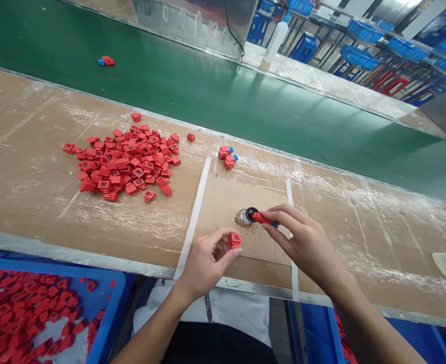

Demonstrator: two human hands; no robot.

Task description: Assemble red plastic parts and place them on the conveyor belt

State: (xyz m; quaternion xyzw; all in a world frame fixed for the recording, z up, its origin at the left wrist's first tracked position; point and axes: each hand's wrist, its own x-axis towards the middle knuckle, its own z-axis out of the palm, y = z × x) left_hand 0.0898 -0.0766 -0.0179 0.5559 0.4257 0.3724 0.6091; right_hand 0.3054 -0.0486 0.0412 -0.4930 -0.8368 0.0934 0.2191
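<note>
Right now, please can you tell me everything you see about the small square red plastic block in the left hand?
The small square red plastic block looks boxy, with a dark square recess framed by a red rim on its upper face. The left hand pinches it between thumb and fingers, above brown cardboard. Its underside is hidden.

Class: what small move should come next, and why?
Probably bring the red bar in the right hand from the small round dish to the square red block in the left hand: its tip touches the dish, and the block is held close by.
</note>
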